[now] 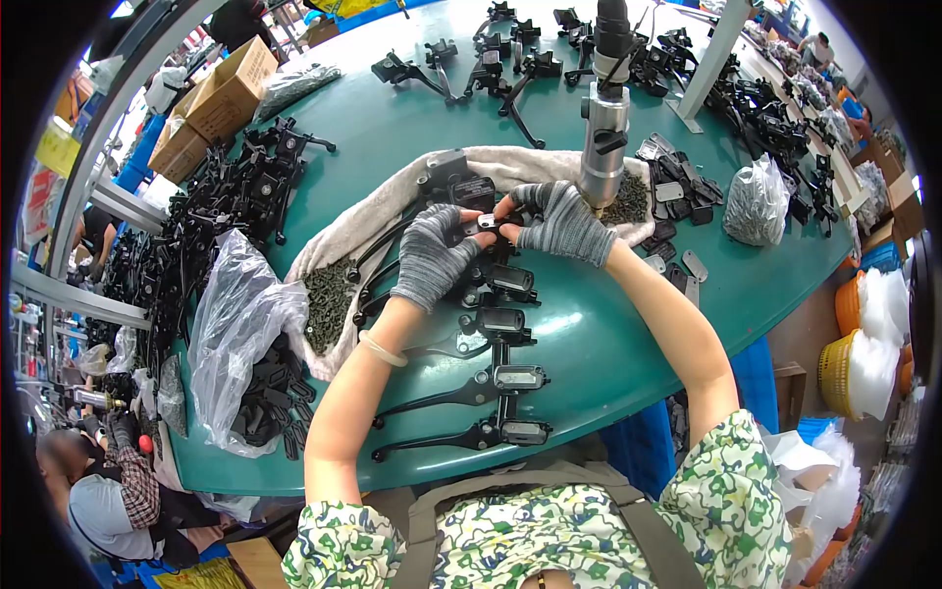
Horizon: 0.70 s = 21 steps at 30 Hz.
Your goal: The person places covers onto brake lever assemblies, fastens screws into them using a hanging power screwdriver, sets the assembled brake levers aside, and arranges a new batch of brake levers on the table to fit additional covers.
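Observation:
In grey fingerless gloves, my left hand [437,250] and my right hand [567,226] meet above the middle of the bench. Their thumbs and fingers pinch a small black-and-silver piece [487,223], perhaps a reservoir cover; the fingers partly hide it. Just below stands a column of black brake lever assemblies [505,321], their levers pointing left and open reservoirs on the right. Another reservoir body [446,172] shows beyond my left hand. Right of my right hand hangs a silver power screwdriver [605,137], its tip over a heap of small screws [628,199].
A rolled white cloth [378,191] borders more screws [331,302]. Metal cover plates [677,187] lie right, near a plastic bag of parts [757,203]. Left are piled lever assemblies [240,191], a clear bag [235,324] and black gaskets [275,393]. A co-worker [108,501] sits lower left.

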Tool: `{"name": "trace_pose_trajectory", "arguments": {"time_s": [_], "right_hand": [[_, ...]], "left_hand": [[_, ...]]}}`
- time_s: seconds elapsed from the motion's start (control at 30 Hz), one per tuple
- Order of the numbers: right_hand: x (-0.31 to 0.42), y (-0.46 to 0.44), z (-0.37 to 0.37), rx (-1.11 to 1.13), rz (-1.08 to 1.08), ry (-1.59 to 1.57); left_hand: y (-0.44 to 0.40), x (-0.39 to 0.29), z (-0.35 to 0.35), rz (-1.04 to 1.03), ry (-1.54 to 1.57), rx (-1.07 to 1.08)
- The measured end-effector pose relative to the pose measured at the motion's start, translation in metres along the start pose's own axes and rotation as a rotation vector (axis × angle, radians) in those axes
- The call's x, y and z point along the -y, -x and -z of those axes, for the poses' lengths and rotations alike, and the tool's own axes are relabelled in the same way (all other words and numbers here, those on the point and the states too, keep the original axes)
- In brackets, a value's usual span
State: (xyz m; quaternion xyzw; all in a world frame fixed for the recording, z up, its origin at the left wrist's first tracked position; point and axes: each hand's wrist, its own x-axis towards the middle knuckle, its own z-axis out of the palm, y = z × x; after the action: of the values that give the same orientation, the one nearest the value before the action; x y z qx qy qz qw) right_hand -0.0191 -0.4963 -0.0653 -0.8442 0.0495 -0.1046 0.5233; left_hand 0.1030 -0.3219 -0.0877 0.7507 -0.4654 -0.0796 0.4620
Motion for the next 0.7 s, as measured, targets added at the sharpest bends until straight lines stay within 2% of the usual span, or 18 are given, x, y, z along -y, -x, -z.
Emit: {"name": "trace_pose_trajectory", "arguments": {"time_s": [0.13, 0.23, 0.33, 0.47, 0.57, 0.6, 0.7], "right_hand": [[0.001, 0.003, 0.001, -0.046, -0.037, 0.013], [0.007, 0.008, 0.002, -0.103, -0.040, 0.019], [0.005, 0.007, 0.003, -0.124, -0.082, -0.001], [0.010, 0.005, 0.004, -0.105, -0.087, -0.025], [0.002, -0.001, -0.004, -0.086, 0.001, -0.055], [0.001, -0.004, -0.008, -0.077, 0.079, -0.022], [0.003, -0.006, -0.010, 0.023, 0.047, 0.125]], "left_hand": [[0.000, -0.001, -0.004, 0.124, 0.235, 0.036], [-0.001, -0.007, -0.001, 0.163, 0.117, 0.067], [0.000, -0.003, 0.001, 0.088, 0.013, 0.094], [0.005, 0.005, 0.002, 0.289, 0.435, 0.116], [0.009, -0.004, 0.004, 0.190, 0.299, 0.077], [0.010, -0.006, 0.003, 0.213, 0.391, 0.058], [0.011, -0.010, 0.005, 0.270, 0.436, 0.069]]}}
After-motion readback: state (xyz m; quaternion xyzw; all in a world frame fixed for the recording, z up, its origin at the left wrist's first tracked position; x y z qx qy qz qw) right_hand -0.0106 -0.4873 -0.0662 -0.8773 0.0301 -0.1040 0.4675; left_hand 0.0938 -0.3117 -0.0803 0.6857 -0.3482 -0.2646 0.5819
